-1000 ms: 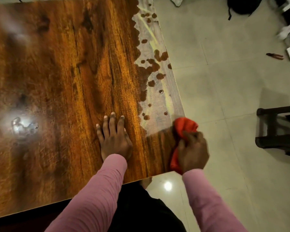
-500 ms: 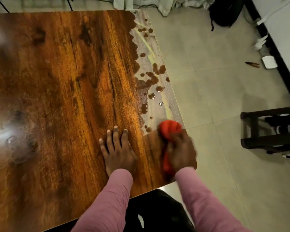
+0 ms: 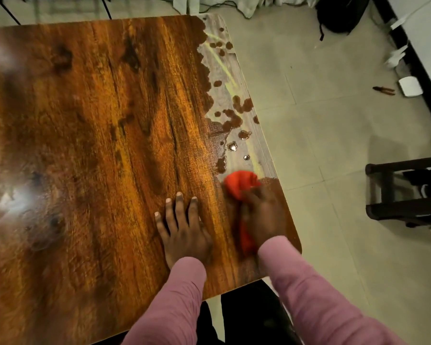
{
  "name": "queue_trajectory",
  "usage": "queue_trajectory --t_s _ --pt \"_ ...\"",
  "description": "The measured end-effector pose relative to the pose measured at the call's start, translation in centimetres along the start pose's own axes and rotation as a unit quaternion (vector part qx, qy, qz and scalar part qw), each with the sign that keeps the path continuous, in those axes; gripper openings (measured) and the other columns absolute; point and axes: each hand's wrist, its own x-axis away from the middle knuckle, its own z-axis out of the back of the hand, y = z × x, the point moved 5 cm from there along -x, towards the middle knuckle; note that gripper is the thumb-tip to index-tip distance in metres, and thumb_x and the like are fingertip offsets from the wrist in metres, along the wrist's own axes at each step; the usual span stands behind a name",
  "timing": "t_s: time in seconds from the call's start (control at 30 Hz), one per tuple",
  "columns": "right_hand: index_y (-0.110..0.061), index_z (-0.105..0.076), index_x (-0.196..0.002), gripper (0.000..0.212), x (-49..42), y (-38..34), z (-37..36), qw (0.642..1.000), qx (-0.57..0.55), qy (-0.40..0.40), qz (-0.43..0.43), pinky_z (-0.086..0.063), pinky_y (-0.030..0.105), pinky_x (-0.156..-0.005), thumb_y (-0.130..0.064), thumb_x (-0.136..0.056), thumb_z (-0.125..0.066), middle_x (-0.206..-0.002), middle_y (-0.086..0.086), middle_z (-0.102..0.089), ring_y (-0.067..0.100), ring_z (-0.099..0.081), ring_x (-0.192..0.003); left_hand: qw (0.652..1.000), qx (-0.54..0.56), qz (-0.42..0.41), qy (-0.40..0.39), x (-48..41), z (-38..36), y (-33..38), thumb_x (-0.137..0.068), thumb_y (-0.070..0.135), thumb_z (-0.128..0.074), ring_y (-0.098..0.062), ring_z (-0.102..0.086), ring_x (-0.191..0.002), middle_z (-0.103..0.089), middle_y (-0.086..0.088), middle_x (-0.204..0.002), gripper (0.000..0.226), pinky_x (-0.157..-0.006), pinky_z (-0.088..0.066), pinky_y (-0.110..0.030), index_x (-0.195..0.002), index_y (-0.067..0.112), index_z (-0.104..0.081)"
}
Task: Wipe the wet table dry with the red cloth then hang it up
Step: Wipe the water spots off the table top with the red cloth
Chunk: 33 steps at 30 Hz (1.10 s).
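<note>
The brown wooden table [image 3: 90, 145] fills the left of the view. A pale strip with water drops and puddles [image 3: 230, 115] runs along its right edge. The bunched red cloth [image 3: 239, 181] lies near the table's near right corner. My right hand [image 3: 261, 215] grips the cloth and presses it on the wood; the hand is blurred. Its lower part sticks out beside my wrist. My left hand [image 3: 184, 230] rests flat on the table, fingers spread, just left of the cloth.
Grey tiled floor [image 3: 334, 145] lies to the right of the table. A dark wooden stool or rack [image 3: 406, 192] stands at the right. A black bag [image 3: 339, 13], a white box [image 3: 409, 86] and pliers [image 3: 383, 90] lie by the far wall.
My right hand has slid the cloth leftward from the table's right edge onto the wood. My left hand has stayed flat. The camera has tilted, showing more of the table's far end.
</note>
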Motion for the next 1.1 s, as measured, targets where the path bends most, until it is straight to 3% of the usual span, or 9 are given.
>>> queue_trajectory --t_s 0.1,0.17,0.27,0.43,0.5,0.57,0.73,0.93,1.1 --pt "-0.023 -0.069 -0.112 0.034 -2.6 4.8 1.8 0.984 0.003 0.056 -0.166 -0.047 0.037 -0.078 -0.019 -0.079 -0.061 -0.112 0.007 -0.059 0.034 -0.055 -0.101 1.000 -0.009 0.005 -0.008 0.1 -0.2 0.0 -0.087 0.030 -0.029 -0.034 -0.026 -0.141 -0.038 -0.010 -0.151 0.053 -0.116 -0.012 -0.057 -0.137 0.022 -0.046" --pt "-0.020 -0.070 -0.110 0.032 -3.0 4.0 1.8 0.977 -0.005 0.075 -0.198 -0.046 0.036 -0.080 -0.018 -0.079 -0.060 -0.109 0.008 -0.060 0.034 -0.056 -0.099 1.000 -0.014 0.010 -0.009 0.0 -0.5 -0.2 -0.088 0.030 -0.029 -0.034 -0.026 -0.141 -0.037 -0.010 -0.151 0.053 -0.116 -0.011 -0.057 -0.138 0.022 -0.045" --pt "-0.019 -0.071 -0.104 0.029 -2.4 -0.8 0.1 0.988 -0.052 0.041 -0.140 -0.047 0.038 -0.086 -0.018 -0.077 -0.062 -0.114 0.010 -0.059 0.034 -0.054 -0.101 1.000 -0.020 0.006 -0.009 0.2 -0.5 -0.1 -0.087 0.029 -0.030 -0.036 -0.028 -0.140 -0.039 -0.012 -0.150 0.054 -0.115 -0.014 -0.059 -0.137 0.019 -0.047" --pt "-0.015 -0.072 -0.100 0.025 -2.2 -5.6 -1.1 0.997 -0.058 0.011 0.053 -0.053 0.039 -0.060 -0.016 -0.076 -0.069 -0.101 0.009 -0.063 0.032 -0.059 -0.091 0.999 -0.032 0.009 -0.001 0.0 -0.5 0.0 -0.089 0.030 -0.029 -0.035 -0.026 -0.141 -0.039 -0.013 -0.150 0.051 -0.116 -0.011 -0.057 -0.136 0.019 -0.048" --pt "-0.017 -0.070 -0.107 0.028 -3.3 -2.5 -0.5 0.999 -0.044 0.007 0.018 -0.052 0.043 -0.072 -0.018 -0.079 -0.067 -0.110 0.010 -0.062 0.035 -0.056 -0.099 0.999 -0.028 0.016 0.002 -0.1 -0.4 0.0 -0.090 0.030 -0.029 -0.034 -0.025 -0.142 -0.038 -0.012 -0.151 0.050 -0.117 -0.008 -0.055 -0.136 0.020 -0.048" --pt "-0.020 -0.069 -0.112 0.032 -5.0 1.4 0.7 0.995 -0.046 0.031 -0.082 -0.047 0.042 -0.082 -0.019 -0.081 -0.064 -0.117 0.009 -0.059 0.034 -0.053 -0.106 0.999 -0.027 0.021 -0.001 0.1 -0.4 0.0 -0.091 0.030 -0.028 -0.033 -0.023 -0.143 -0.036 -0.010 -0.152 0.050 -0.117 -0.008 -0.055 -0.137 0.021 -0.047" --pt "-0.017 -0.070 -0.110 0.030 -7.3 3.6 2.0 0.974 -0.048 0.079 -0.208 -0.046 0.036 -0.078 -0.018 -0.081 -0.061 -0.109 0.008 -0.059 0.032 -0.055 -0.099 0.999 -0.031 0.032 -0.020 0.0 -0.4 0.0 -0.090 0.030 -0.028 -0.033 -0.022 -0.143 -0.035 -0.010 -0.153 0.052 -0.117 -0.008 -0.056 -0.137 0.020 -0.048" --pt "-0.015 -0.069 -0.114 0.033 -7.2 -0.7 0.9 0.995 -0.063 0.007 -0.072 -0.048 0.043 -0.090 -0.020 -0.081 -0.064 -0.114 0.010 -0.062 0.034 -0.055 -0.104 0.999 -0.016 0.032 -0.001 -0.9 0.9 0.6 -0.087 0.028 -0.034 -0.038 -0.037 -0.134 -0.048 -0.015 -0.141 0.047 -0.113 -0.020 -0.060 -0.124 0.015 -0.059" --pt "-0.013 -0.070 -0.110 0.032 -7.1 -1.7 1.8 0.993 -0.078 0.060 -0.058 -0.048 0.037 -0.081 -0.015 -0.077 -0.071 -0.106 0.012 -0.065 0.032 -0.059 -0.095 0.999 -0.007 0.028 0.017 -6.7 2.3 1.6 -0.091 0.030 -0.035 -0.036 -0.038 -0.134 -0.046 -0.015 -0.142 0.043 -0.116 -0.015 -0.057 -0.126 0.015 -0.056"
